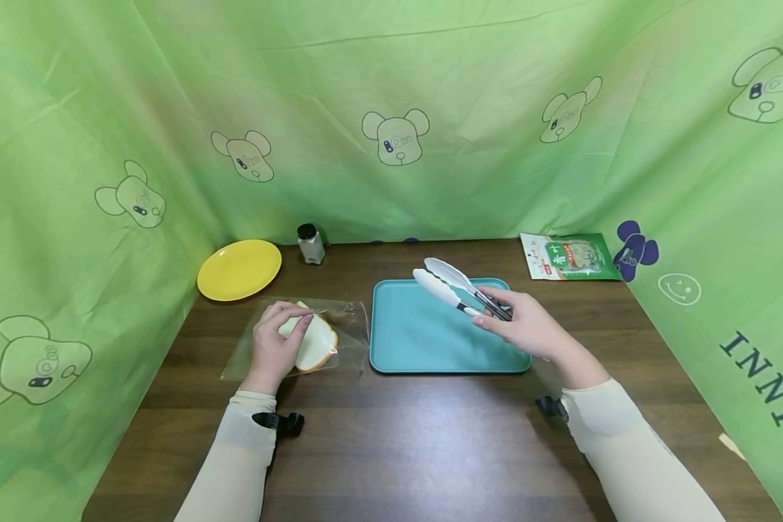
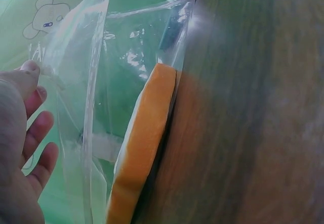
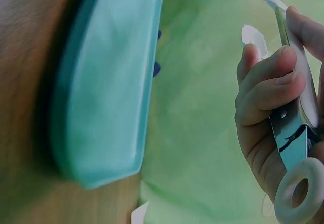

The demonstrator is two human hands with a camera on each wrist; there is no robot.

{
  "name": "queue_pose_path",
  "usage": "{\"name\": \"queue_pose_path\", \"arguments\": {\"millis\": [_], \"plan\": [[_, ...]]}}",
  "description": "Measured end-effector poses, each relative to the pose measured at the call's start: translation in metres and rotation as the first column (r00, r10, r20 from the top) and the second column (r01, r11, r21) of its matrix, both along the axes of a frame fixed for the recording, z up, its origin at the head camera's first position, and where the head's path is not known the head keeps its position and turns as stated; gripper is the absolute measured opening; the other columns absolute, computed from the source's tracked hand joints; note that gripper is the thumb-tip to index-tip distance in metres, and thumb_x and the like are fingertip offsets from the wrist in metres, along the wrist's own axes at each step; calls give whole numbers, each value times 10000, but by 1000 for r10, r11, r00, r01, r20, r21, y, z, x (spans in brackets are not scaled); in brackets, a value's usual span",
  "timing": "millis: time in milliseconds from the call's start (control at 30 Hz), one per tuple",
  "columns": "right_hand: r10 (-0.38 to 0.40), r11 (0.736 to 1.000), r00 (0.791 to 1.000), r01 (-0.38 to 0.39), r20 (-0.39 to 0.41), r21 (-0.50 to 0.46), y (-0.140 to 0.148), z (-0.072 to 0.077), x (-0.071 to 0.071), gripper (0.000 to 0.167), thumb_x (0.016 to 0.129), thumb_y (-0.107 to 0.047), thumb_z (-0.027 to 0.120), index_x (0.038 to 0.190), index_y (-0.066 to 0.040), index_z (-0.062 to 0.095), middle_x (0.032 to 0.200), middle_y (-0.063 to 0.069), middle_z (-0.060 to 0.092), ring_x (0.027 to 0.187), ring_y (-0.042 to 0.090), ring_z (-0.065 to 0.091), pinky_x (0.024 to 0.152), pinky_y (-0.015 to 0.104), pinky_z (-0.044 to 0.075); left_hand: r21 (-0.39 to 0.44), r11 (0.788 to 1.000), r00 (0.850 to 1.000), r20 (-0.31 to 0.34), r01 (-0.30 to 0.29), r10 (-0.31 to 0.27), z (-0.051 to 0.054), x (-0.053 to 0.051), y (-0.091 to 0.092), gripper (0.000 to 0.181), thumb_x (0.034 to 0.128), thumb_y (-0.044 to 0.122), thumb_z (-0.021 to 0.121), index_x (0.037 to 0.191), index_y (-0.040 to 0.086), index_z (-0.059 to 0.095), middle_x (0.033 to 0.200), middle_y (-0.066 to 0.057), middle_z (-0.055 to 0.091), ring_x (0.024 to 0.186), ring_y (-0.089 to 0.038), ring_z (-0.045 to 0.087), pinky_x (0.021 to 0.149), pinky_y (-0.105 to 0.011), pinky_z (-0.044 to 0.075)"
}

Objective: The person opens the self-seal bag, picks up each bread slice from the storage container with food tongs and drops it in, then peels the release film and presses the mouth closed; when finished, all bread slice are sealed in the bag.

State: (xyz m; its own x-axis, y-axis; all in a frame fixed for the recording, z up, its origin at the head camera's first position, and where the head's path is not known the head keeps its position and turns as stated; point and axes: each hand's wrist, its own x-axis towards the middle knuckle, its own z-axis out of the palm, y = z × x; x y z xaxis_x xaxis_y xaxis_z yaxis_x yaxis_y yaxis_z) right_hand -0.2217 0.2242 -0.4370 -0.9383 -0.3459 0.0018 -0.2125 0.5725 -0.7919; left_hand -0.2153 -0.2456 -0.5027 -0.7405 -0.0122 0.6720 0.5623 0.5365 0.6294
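Judging by the two hands, the step under way seems to be lifting open a clear, flexible plastic bag (image 1: 351, 319) that lies just left of the turquoise rectangular tray (image 1: 424, 341), the landmark here. Inside that bag, near the tray's left edge, lies one thick white bread slice with an orange-brown crust (image 1: 316, 342). The left hand (image 1: 275, 342), farther left of the tray, has thumb and forefinger closed on the raised film, while its other fingers are loosely bent. The right hand (image 1: 525, 322), over the tray's right part, has its fingers curled round the handles of metal tongs with white scalloped heads (image 1: 438, 288); the heads stand apart above the tray with nothing between them. The next move probably calls for a wide bag mouth, with the film kept off the bread, so the tongs can enter cleanly. Counted, there are one tray, one bag, one visible slice and one pair of tongs; also one round yellow plate (image 1: 239, 270) and one small clear jar with a black lid (image 1: 311, 246), both behind the tray to its left, and one green-and-white printed packet (image 1: 573, 257) behind it to the right.
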Motion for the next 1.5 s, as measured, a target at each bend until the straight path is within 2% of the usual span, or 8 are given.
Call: {"name": "queue_pose_path", "arguments": {"millis": [133, 500, 700, 933, 1100, 1233, 1333, 1500], "plan": [[-40, 999, 999, 40, -25, 14, 9, -5, 4, 713, 960, -416, 780, 1537, -92, 514, 895, 47, 655, 591, 131, 539, 498, 285, 458, -8, 1000, 1000, 11, 9, -9, -1, 0, 0, 124, 922, 43, 810, 1015, 122, 830, 1009, -15, 716, 1042, -229, 640, 934, -208, 451], [-151, 985, 982, 159, -115, 65, 37, -10, 14, 729, 981, -421, 753, 1525, -6, 500, 915, 51, 653, 843, 199, 589, 672, 266, 495, -18, 1000, 999, 36, 18, -17, 0, 2, 0, 114, 924, 52, 810, 1012, 122, 831, 1015, -6, 715, 1050, -220, 632, 942, -206, 451], [-235, 970, 961, 241, -144, 22, 57, -18, 17, 683, 963, -396, 781, 1488, -29, 544, 922, 67, 647, 802, 164, 586, 622, 265, 507, -25, 999, 999, 47, 22, -21, 0, 2, 0, 122, 926, 54, 809, 1014, 135, 831, 1011, -1, 713, 1053, -226, 628, 949, -206, 443], [-328, 944, 937, 320, -119, -79, 84, -25, 17, 702, 961, -386, 788, 1526, -78, 509, 922, 105, 644, 637, 212, 668, 465, 317, 521, -35, 999, 998, 58, 23, -21, -1, 2, 0, 115, 931, 77, 810, 1018, 149, 833, 1019, 11, 711, 1060, -211, 628, 951, -210, 447], [-363, 927, 909, 374, -204, 16, 95, -28, 16, 699, 964, -445, 766, 1499, -50, 548, 1075, 157, 713, 883, 239, 651, 677, 269, 515, -33, 999, 998, 56, 27, -25, -2, 2, 0, 123, 926, 67, 812, 1019, 146, 832, 1020, 5, 713, 1060, -216, 631, 949, -211, 447], [-386, 910, 896, 408, -217, 67, 102, -27, 16, 747, 969, -494, 739, 1501, -11, 536, 1275, 280, 679, 1106, 392, 649, 862, 428, 506, -34, 999, 998, 58, 27, -25, -3, 2, -1, 124, 931, 70, 808, 1023, 149, 832, 1023, 4, 712, 1064, -224, 634, 953, -205, 445], [-409, 898, 889, 432, -205, 85, 106, -25, 17, 772, 970, -536, 716, 1498, -2, 536, 1313, 322, 646, 1162, 462, 641, 874, 477, 511, -32, 999, 998, 58, 26, -24, -3, 1, -1, 118, 933, 76, 808, 1024, 148, 832, 1022, -1, 712, 1065, -232, 636, 955, -205, 445], [-436, 877, 876, 465, -204, 123, 111, -24, 19, 798, 966, -585, 692, 1485, 2, 544, 1288, 303, 668, 1100, 431, 669, 769, 345, 513, -32, 999, 998, 67, 22, -20, -3, 1, -1, 114, 934, 84, 808, 1020, 155, 834, 1022, 10, 709, 1064, -223, 635, 947, -201, 444]]}}
